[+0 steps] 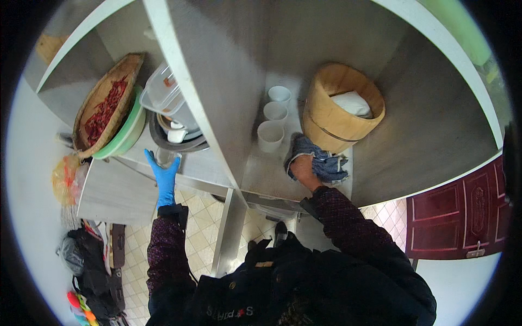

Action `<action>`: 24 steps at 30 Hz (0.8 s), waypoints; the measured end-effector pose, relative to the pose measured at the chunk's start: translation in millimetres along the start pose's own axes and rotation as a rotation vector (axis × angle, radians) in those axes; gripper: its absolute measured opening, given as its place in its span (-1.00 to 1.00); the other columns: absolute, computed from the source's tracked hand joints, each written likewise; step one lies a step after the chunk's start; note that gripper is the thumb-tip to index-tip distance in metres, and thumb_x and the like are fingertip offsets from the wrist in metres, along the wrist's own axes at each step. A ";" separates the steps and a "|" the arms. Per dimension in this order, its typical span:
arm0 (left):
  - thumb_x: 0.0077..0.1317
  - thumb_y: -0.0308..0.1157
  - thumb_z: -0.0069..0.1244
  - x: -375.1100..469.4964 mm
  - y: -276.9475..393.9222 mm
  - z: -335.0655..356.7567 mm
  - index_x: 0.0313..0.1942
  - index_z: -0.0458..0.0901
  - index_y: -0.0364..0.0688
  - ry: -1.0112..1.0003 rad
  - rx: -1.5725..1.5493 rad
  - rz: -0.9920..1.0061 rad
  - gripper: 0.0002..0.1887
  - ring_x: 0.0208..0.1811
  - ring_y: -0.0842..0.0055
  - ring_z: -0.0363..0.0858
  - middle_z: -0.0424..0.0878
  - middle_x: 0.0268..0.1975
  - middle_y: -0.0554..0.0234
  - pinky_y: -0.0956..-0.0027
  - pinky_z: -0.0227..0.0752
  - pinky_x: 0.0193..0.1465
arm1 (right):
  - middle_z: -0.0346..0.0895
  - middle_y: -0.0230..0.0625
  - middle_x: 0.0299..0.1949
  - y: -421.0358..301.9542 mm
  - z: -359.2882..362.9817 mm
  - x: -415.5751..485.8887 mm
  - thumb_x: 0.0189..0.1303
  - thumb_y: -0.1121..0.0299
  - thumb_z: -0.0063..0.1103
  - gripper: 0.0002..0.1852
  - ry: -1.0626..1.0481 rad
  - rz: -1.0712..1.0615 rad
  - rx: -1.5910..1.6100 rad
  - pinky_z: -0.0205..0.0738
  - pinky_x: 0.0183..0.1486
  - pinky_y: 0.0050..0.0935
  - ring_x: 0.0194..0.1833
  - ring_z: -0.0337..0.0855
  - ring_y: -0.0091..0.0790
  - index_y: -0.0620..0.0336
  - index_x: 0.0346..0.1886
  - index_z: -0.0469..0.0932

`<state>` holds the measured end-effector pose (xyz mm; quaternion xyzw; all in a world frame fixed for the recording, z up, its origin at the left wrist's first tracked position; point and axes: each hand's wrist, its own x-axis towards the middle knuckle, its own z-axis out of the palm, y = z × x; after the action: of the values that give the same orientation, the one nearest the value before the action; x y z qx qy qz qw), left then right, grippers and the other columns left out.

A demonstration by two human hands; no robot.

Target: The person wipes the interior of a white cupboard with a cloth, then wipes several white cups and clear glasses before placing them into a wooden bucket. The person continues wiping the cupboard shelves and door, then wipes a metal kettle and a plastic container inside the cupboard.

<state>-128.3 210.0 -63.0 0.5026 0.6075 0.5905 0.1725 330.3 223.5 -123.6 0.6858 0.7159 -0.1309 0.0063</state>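
My right hand, bare, presses a blue patterned cloth on the cabinet shelf, against the foot of a wooden bucket with a white packet inside. Left of the bucket stand several white cups in a row. My left hand wears a blue glove; thumb and fingers are spread around or beside a clear glass container at the left shelf's front edge. Whether it grips the container is not plain. Behind it are dark bowls and clear plastic boxes.
A woven basket of dried red chillies rests on a green basin at the left. An upright panel divides the shelves. Cabinet doors stand open below. Bags lie at lower left; a dark red door is at right.
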 end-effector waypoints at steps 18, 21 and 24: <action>-0.01 -0.55 0.24 -84.5 87.1 -46.1 0.39 0.04 -0.03 0.122 -0.056 -0.074 -0.04 0.10 0.34 0.41 0.34 0.21 0.05 0.27 0.35 0.13 | 0.57 -0.13 -0.39 14.9 60.9 158.5 -0.07 0.28 0.11 -0.82 0.533 -0.124 -0.167 0.30 -0.22 0.01 -0.29 0.58 -0.05 0.17 -0.47 0.60; -0.05 -0.55 0.25 -131.0 127.5 -63.4 0.37 0.09 -0.09 -0.025 -0.121 -0.091 -0.04 0.12 0.39 0.41 0.35 0.22 0.10 0.30 0.33 0.17 | 0.56 -0.16 -0.47 16.6 66.6 183.6 -0.11 0.29 0.11 -0.85 0.668 -0.116 -0.246 0.32 -0.32 0.00 -0.35 0.58 -0.05 0.15 -0.57 0.59; -0.11 -0.54 0.32 -167.2 168.6 -64.2 0.33 0.14 -0.16 -0.250 -0.072 -0.112 -0.04 0.14 0.40 0.42 0.37 0.22 0.11 0.29 0.31 0.22 | 0.55 -0.14 -0.45 11.9 53.0 188.9 -0.11 0.31 0.10 -0.85 0.757 -0.220 -0.122 0.34 -0.32 -0.03 -0.33 0.57 -0.04 0.17 -0.54 0.58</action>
<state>-38.4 4.7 38.7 0.5309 0.5868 0.5341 0.2974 321.8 398.6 -212.5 0.6030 0.7433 0.1740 -0.2315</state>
